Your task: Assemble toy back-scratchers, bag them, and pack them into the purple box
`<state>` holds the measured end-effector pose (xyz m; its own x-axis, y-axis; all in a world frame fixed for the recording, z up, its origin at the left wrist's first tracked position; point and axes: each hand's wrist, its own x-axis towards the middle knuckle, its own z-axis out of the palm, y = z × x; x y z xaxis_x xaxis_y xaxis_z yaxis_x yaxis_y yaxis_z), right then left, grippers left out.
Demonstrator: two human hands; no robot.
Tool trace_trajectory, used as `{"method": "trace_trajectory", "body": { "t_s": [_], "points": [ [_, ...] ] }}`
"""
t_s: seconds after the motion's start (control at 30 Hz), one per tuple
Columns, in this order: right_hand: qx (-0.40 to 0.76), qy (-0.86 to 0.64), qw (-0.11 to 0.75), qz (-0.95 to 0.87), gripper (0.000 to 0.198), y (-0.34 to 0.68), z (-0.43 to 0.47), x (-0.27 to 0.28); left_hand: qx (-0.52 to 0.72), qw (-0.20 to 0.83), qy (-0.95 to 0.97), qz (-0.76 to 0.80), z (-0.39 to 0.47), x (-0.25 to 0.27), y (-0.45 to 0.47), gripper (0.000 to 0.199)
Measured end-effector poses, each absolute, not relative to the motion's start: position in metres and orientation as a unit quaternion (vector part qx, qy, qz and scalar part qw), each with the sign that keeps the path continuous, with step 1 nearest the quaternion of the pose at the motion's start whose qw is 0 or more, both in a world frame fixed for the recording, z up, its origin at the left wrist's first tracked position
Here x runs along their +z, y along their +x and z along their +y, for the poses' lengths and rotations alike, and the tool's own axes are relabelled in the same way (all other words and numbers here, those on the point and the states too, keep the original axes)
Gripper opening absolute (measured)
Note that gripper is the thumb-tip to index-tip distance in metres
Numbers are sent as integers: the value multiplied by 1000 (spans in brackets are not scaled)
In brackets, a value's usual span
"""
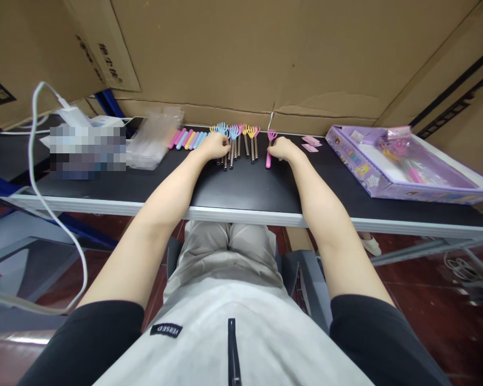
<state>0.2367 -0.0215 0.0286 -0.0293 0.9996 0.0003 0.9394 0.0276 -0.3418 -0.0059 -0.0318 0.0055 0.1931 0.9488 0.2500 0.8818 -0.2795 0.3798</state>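
Head view showed the right grip (282, 149) curled beside a pink-handled back scratcher (268, 161), its fingertips meeting the scratcher near where the slim shaft joined the handle; whether they pinched it or merely touched it, I could not tell. The scratcher was immediately left of that grip on the black surface (245, 195), its pink claw on the far side and its handle on the near side. The left grip (216, 147) had its fingers bent over one end of a group of claw-headed metal rods (253, 153), but what lay under those fingers was hidden, so its hold could not be told either. The rods, with blue, yellow and pink claws, spread between the two grips. Just left of the left grip ran a row of coloured handles (181, 140), with clear plastic bags (155, 136) beyond them; right of the right grip came small pink cards (312, 140), then a purple box (372, 182). The scratcher looked light and stiff, its handle probably smooth and a little slippery, its thin claw tines the likeliest part to bend. The thick handle seemed the safest place to take hold, with the tines left free.
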Motion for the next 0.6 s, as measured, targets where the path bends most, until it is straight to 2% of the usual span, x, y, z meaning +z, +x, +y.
{"method": "trace_trajectory", "body": {
  "t_s": [0.37, 0.5, 0.6],
  "points": [
    [158, -701, 189, -669, 15, 234, -30, 28, 251, 98, 764, 586, -28, 3, -7, 8],
    [189, -701, 275, -630, 15, 236, -25, 23, 254, 93, 761, 589, -29, 4, -8, 9],
    [259, -675, 370, -584, 9, 235, -21, 21, 264, 61, 755, 596, -30, 5, -8, 13]
  ]
}}
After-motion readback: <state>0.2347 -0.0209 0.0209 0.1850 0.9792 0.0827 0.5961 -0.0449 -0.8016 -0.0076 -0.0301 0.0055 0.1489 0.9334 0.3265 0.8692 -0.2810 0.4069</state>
